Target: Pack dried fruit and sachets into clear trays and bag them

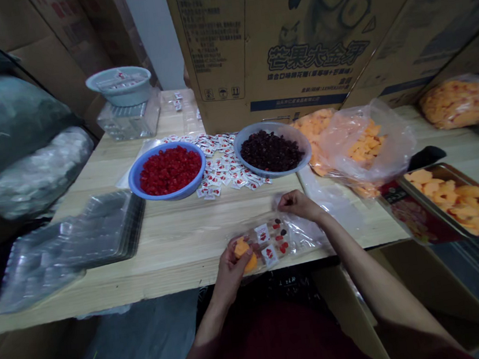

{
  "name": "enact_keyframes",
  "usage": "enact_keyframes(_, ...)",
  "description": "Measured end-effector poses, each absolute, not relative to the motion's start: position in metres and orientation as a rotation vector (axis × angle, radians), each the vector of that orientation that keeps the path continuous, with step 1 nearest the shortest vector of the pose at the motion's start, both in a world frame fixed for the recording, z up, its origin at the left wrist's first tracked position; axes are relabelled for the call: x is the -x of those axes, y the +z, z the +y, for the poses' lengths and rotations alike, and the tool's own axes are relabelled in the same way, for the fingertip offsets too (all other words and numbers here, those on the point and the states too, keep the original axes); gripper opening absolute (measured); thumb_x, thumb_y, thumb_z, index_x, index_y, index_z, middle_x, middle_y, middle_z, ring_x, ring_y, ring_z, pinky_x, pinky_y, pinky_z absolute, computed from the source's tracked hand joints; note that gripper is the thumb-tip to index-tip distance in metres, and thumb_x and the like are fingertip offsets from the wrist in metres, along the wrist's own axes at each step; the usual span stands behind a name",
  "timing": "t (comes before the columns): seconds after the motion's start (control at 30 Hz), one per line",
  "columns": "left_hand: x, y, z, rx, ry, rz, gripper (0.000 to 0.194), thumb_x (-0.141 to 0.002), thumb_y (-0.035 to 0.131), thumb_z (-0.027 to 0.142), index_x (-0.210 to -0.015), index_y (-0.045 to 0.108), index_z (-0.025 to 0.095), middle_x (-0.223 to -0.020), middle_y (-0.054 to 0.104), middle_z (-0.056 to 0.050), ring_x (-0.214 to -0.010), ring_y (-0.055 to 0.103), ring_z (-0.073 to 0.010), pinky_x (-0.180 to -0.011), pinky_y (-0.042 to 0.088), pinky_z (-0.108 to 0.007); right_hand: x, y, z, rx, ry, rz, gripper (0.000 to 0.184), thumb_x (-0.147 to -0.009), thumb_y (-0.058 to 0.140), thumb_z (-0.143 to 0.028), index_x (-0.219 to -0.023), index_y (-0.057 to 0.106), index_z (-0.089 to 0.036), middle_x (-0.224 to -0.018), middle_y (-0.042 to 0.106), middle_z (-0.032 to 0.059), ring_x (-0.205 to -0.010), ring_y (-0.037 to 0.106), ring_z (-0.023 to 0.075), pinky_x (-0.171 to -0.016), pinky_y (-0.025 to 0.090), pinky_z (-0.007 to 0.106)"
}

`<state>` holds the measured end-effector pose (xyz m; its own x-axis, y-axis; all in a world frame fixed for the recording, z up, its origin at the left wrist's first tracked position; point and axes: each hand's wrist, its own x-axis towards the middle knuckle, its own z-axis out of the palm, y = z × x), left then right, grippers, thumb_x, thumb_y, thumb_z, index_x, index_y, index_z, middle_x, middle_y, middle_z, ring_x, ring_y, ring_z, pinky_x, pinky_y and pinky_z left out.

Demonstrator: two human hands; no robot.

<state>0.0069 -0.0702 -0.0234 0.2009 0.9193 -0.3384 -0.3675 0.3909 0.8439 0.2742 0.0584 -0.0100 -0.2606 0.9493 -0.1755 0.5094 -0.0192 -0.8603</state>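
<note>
A clear plastic tray inside a clear bag (273,240) lies at the table's near edge, holding orange pieces, small white-and-red sachets and a few red and dark fruits. My left hand (231,265) grips the tray's left end, fingers curled over the orange pieces. My right hand (295,203) pinches the bag's far right corner, fingers closed on the plastic.
On the wooden table (177,239) stand a blue bowl of red fruit (170,170), a bowl of dark fruit (271,151), scattered sachets (220,167), bags of orange pieces (358,147), a metal tray of orange pieces (455,196) and stacked clear trays (97,232). Cardboard boxes (274,35) stand behind.
</note>
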Motion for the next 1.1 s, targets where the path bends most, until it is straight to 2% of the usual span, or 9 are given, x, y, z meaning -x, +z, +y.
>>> enact_keyframes(0.2,-0.012,-0.018,-0.065,-0.782,1.018,1.038,0.047,-0.075,0.079,0.037,-0.114,0.062,0.017,-0.109,0.075,-0.010,-0.105,0.070,-0.0248,-0.091,0.052,-0.032,-0.268,0.002,0.056,1.643,1.049,-1.931,0.010,-0.072,0.061,-0.018,-0.065,0.066,-0.013,-0.062,0.065,0.0010,-0.058,0.056,0.0128,-0.058,0.041,0.023)
enact_keyframes(0.4,-0.016,-0.025,-0.065,-0.674,1.072,1.094,0.051,-0.070,0.081,0.039,-0.112,0.064,0.015,-0.097,0.075,-0.006,-0.085,0.072,-0.0216,-0.078,0.055,-0.031,-0.256,0.016,0.047,1.792,0.677,-2.106,0.015,-0.072,0.058,-0.005,-0.067,0.067,-0.015,-0.065,0.065,0.0031,-0.065,0.058,0.0153,-0.063,0.036,0.024)
enact_keyframes(0.57,-0.021,-0.026,-0.063,-0.685,1.068,1.109,0.047,-0.072,0.080,0.038,-0.109,0.063,0.014,-0.094,0.074,-0.006,-0.080,0.071,-0.0197,-0.074,0.055,-0.028,-0.235,0.013,0.031,1.847,0.469,-2.209,0.016,-0.082,0.054,-0.007,-0.078,0.068,-0.014,-0.086,0.068,0.0099,-0.078,0.060,0.0182,-0.069,0.036,0.026)
enact_keyframes(0.67,-0.033,-0.026,-0.063,-0.616,1.055,1.062,0.048,-0.071,0.081,0.038,-0.107,0.059,0.015,-0.090,0.073,-0.006,-0.075,0.071,-0.0193,-0.071,0.055,-0.028,-0.217,0.004,0.015,1.844,0.407,-2.251,0.013,-0.086,0.054,-0.010,-0.082,0.066,-0.015,-0.092,0.066,0.0095,-0.079,0.060,0.0179,-0.068,0.035,0.027)
enact_keyframes(0.8,-0.050,-0.027,-0.065,-0.560,1.055,1.005,0.042,-0.073,0.079,0.039,-0.101,0.058,0.016,-0.084,0.073,-0.005,-0.072,0.070,-0.0185,-0.071,0.054,-0.029,-0.210,-0.004,-0.012,1.868,0.334,-2.201,0.013,-0.093,0.049,-0.016,-0.089,0.062,-0.017,-0.093,0.062,0.0068,-0.082,0.059,0.0175,-0.071,0.037,0.026)
enact_keyframes(0.93,-0.054,-0.029,-0.066,-0.552,1.056,0.997,0.041,-0.074,0.079,0.039,-0.101,0.058,0.016,-0.088,0.075,-0.006,-0.075,0.072,-0.0196,-0.074,0.055,-0.030,-0.229,-0.008,-0.039,1.931,0.122,-2.044,0.009,-0.091,0.054,-0.020,-0.098,0.059,-0.017,-0.096,0.059,0.0084,-0.086,0.056,0.0217,-0.071,0.038,0.028)
enact_keyframes(1.1,-0.055,-0.029,-0.065,-0.531,1.074,1.024,0.042,-0.075,0.079,0.038,-0.105,0.058,0.016,-0.094,0.075,-0.007,-0.080,0.072,-0.0208,-0.078,0.055,-0.032,-0.255,-0.014,-0.069,1.990,0.151,-1.957,0.011,-0.091,0.049,-0.013,-0.086,0.056,-0.019,-0.084,0.058,0.0057,-0.076,0.053,0.0202,-0.065,0.035,0.029)
